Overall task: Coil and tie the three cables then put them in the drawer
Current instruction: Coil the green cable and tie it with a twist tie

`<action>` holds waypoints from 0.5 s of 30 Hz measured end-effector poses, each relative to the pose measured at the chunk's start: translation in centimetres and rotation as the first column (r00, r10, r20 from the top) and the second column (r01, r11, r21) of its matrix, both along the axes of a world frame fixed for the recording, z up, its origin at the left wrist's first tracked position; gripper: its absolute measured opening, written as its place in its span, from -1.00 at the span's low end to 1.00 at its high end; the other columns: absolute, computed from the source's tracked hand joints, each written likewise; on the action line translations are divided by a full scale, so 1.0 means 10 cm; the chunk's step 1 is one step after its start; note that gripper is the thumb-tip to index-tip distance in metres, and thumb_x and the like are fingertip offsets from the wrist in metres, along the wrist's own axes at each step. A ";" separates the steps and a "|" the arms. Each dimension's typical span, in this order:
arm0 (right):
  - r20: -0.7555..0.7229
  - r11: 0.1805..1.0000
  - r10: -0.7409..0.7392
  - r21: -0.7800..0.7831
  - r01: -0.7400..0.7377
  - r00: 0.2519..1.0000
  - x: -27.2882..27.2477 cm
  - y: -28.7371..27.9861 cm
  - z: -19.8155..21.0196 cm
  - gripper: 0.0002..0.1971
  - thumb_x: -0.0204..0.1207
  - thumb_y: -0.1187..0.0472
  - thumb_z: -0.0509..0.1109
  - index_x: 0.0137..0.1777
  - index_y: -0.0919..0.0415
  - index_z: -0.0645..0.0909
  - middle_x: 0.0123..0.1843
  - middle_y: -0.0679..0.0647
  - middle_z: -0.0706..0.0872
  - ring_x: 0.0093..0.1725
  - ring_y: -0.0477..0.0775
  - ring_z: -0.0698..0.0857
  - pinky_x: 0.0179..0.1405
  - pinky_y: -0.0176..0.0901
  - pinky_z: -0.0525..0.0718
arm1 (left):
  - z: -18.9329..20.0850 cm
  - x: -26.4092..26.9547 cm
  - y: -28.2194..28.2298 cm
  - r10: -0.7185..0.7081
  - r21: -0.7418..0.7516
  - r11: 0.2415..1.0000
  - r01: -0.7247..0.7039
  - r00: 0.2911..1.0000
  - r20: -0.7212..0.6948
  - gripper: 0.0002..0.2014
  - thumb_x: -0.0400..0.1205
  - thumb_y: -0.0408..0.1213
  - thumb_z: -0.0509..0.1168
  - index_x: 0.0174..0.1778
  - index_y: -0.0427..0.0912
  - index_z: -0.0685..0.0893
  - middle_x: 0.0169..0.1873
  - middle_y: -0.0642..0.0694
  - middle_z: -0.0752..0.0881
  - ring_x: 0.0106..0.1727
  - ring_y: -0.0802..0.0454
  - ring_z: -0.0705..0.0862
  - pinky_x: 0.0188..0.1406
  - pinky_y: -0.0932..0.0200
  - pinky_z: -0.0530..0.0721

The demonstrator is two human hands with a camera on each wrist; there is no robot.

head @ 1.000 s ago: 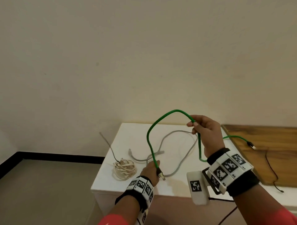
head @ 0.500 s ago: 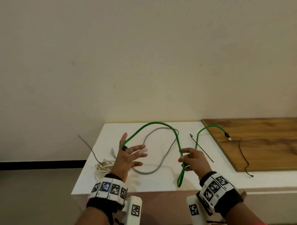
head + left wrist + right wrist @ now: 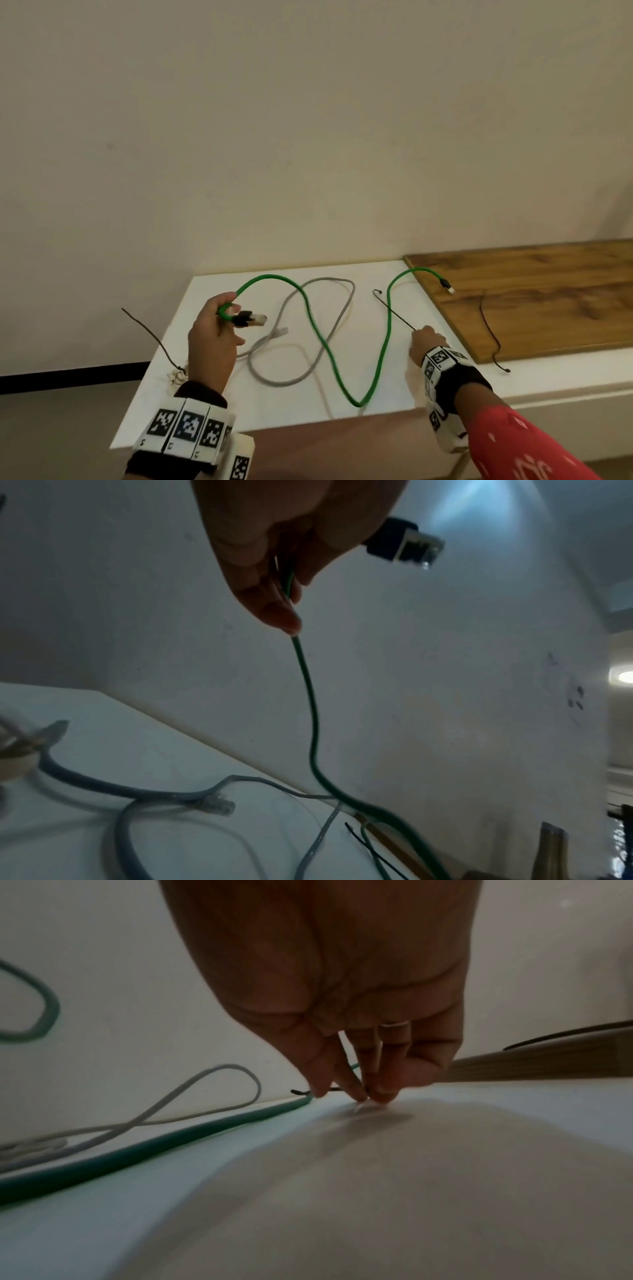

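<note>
1. The left hand (image 3: 212, 337) is raised above the near left part of the white table (image 3: 534, 383), wrist low and fingers pointing away toward the wall. On its wrist sits a band of black-and-white square markers (image 3: 186, 426); no readable words.
2. Its fingers are curled round the green cable (image 3: 317, 337) just behind the black plug (image 3: 248, 319), which sticks out to the right past the fingertips. In the left wrist view the cable (image 3: 310, 723) drops from the fingers (image 3: 274, 610) to the table.
3. The right hand (image 3: 428, 344) reaches down to the tabletop at the right, fingertips together and pressed to the surface, pinching the near end of a thin black tie wire (image 3: 394, 310). The right wrist view shows the pinching fingertips (image 3: 383, 1093) closed on it.
4. The green cable snakes across the table between the hands, its far end on the wooden board (image 3: 548, 301).
5. A grey cable (image 3: 329, 325) lies loose under it, mid-table.
6. A coiled cream cable (image 3: 176, 375) sits at the left edge, mostly hidden behind the left wrist.
</note>
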State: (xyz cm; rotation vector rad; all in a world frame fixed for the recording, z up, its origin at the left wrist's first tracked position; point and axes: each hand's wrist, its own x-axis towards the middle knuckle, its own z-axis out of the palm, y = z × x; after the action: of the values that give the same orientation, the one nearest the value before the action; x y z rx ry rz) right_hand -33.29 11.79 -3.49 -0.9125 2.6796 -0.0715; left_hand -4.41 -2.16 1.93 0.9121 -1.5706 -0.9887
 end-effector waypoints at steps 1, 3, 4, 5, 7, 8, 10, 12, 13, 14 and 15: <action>-0.010 1.000 -0.008 -0.007 0.008 1.000 -0.03 0.02 0.00 -0.65 0.63 0.30 0.04 0.36 0.31 0.43 0.45 0.25 0.40 0.43 0.26 0.46 0.40 -0.06 0.42 | 0.01 0.01 0.00 0.020 -0.011 1.000 -0.020 0.999 0.026 -0.60 0.57 -0.69 0.00 0.16 -0.28 0.59 -0.05 -0.23 0.64 -0.10 -0.16 0.62 -0.57 0.44 0.62; -0.004 0.998 -0.023 -0.055 0.023 1.000 -0.09 0.04 0.02 -0.66 0.62 0.29 0.08 0.36 0.34 0.43 0.44 0.25 0.41 0.42 0.25 0.47 0.38 -0.08 0.44 | 0.04 0.03 0.01 0.063 -0.057 0.997 -0.060 0.997 0.052 -0.64 0.60 -0.64 0.03 0.15 -0.27 0.61 -0.08 -0.24 0.66 -0.16 -0.16 0.64 -0.53 0.43 0.64; 0.009 0.993 -0.042 -0.109 0.043 0.999 -0.14 0.05 0.04 -0.66 0.62 0.27 0.10 0.36 0.35 0.43 0.44 0.26 0.42 0.42 0.25 0.47 0.37 -0.08 0.43 | 0.06 0.03 0.03 0.081 -0.087 0.993 -0.075 0.995 0.057 -0.69 0.62 -0.61 0.06 0.12 -0.28 0.63 -0.13 -0.25 0.68 -0.24 -0.11 0.65 -0.53 0.42 0.64; 0.027 0.980 -0.070 -0.183 0.074 0.997 -0.19 0.08 0.07 -0.65 0.63 0.26 0.12 0.36 0.37 0.43 0.44 0.28 0.43 0.42 0.25 0.46 0.38 -0.09 0.41 | 0.08 0.03 0.04 0.104 -0.119 0.988 -0.096 0.993 0.063 -0.74 0.63 -0.56 0.10 0.09 -0.30 0.65 -0.20 -0.24 0.69 -0.32 -0.01 0.65 -0.54 0.38 0.62; 0.064 0.935 -0.157 -0.312 0.170 0.985 -0.30 0.17 0.13 -0.66 0.62 0.27 0.14 0.33 0.42 0.45 0.41 0.34 0.49 0.41 0.29 0.47 0.35 -0.07 0.41 | 0.13 0.03 0.07 0.144 -0.166 0.978 -0.130 0.987 0.075 -0.83 0.63 -0.39 0.20 0.01 -0.33 0.68 -0.37 -0.20 0.66 -0.44 0.07 0.62 -0.43 0.13 0.66; 0.070 0.916 -0.206 -0.337 0.217 0.976 -0.35 0.22 0.17 -0.68 0.62 0.28 0.14 0.30 0.45 0.47 0.36 0.36 0.54 0.37 0.30 0.51 0.30 -0.06 0.45 | 0.15 0.04 0.07 0.162 -0.194 0.970 -0.143 0.983 0.087 -0.82 0.62 -0.31 0.24 -0.03 -0.34 0.70 -0.40 -0.20 0.65 -0.44 0.05 0.61 -0.37 0.01 0.69; 0.084 0.903 -0.284 -0.311 0.296 0.955 -0.43 0.34 0.27 -0.68 0.61 0.30 0.14 0.27 0.46 0.48 0.20 0.37 0.64 0.27 0.30 0.60 0.17 -0.04 0.56 | 0.18 0.03 0.10 0.196 -0.267 0.950 -0.160 0.974 0.113 -0.81 0.58 -0.29 0.30 -0.06 -0.34 0.73 -0.35 -0.23 0.62 -0.35 -0.13 0.60 -0.28 -0.13 0.68; 0.086 0.929 -0.272 -0.238 0.285 0.958 -0.51 0.41 0.32 -0.66 0.61 0.33 0.12 0.31 0.52 0.44 0.11 0.33 0.66 0.25 0.28 0.63 0.17 -0.05 0.59 | 0.23 0.02 0.14 0.234 -0.320 0.931 -0.175 0.960 0.154 -0.86 0.54 -0.35 0.34 -0.09 -0.35 0.74 -0.21 -0.26 0.58 -0.26 -0.15 0.55 -0.29 0.06 0.56; 0.087 0.943 -0.253 -0.200 0.266 0.964 -0.54 0.44 0.33 -0.65 0.63 0.34 0.09 0.34 0.48 0.44 0.18 0.31 0.66 0.29 0.25 0.61 0.22 -0.07 0.56 | 0.24 0.02 0.16 0.238 -0.337 0.926 -0.169 0.955 0.176 -0.88 0.54 -0.37 0.34 -0.12 -0.34 0.74 -0.17 -0.27 0.60 -0.25 -0.13 0.54 -0.31 0.13 0.49; 0.101 0.954 -0.229 -0.175 0.244 0.968 -0.55 0.44 0.35 -0.65 0.65 0.34 0.05 0.36 0.43 0.46 0.28 0.28 0.63 0.34 0.21 0.58 0.28 -0.12 0.53 | 0.26 0.01 0.18 0.233 -0.355 0.922 -0.153 0.953 0.195 -0.89 0.54 -0.37 0.34 -0.14 -0.34 0.74 -0.17 -0.27 0.64 -0.25 -0.12 0.54 -0.32 0.14 0.46; 0.062 0.978 -0.169 -0.111 0.175 0.984 -0.55 0.47 0.38 -0.65 0.66 0.34 0.02 0.35 0.40 0.48 0.36 0.26 0.59 0.38 0.18 0.56 0.32 -0.14 0.50 | 0.28 0.02 0.20 0.225 -0.377 0.917 -0.132 0.950 0.216 -0.89 0.54 -0.37 0.34 -0.15 -0.34 0.73 -0.20 -0.26 0.68 -0.26 -0.14 0.55 -0.31 0.10 0.47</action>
State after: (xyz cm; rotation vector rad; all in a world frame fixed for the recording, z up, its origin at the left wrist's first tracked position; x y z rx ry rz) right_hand -38.81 16.46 0.31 -0.6979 2.7230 -0.2880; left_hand -4.24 -0.14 4.69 0.9291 -1.7723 -0.4424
